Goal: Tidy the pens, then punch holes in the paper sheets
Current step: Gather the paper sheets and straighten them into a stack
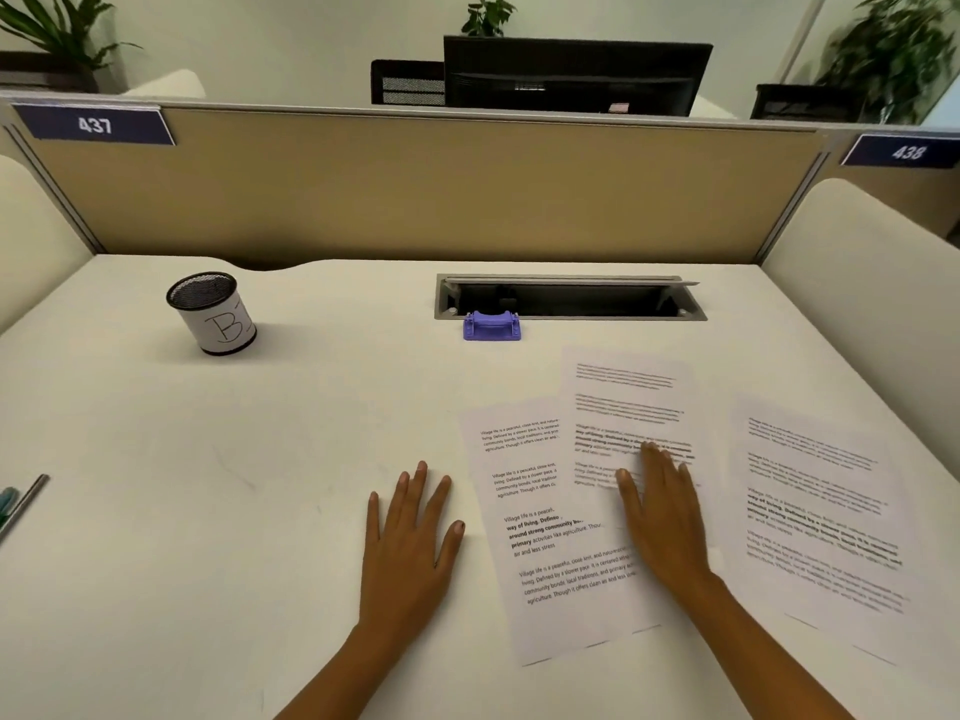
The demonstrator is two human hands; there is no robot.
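Note:
Three printed paper sheets lie on the white desk: a left sheet (540,543), a middle sheet (623,402) overlapping it, and a right sheet (821,511) lying apart. My right hand (665,517) rests flat, fingers spread, on the middle sheet. Flat on the bare desk just left of the sheets is my left hand (410,543), holding nothing. A purple hole punch (491,326) stands beyond the sheets. At the far left stands a black mesh pen cup (213,311) with a white label. Pens (21,504) poke in at the left edge, a grey one and a teal one.
An open cable tray (571,298) is recessed in the desk right behind the punch. A tan divider panel (415,189) closes the back of the desk, and cream side panels flank it. A monitor and plants stand beyond the divider.

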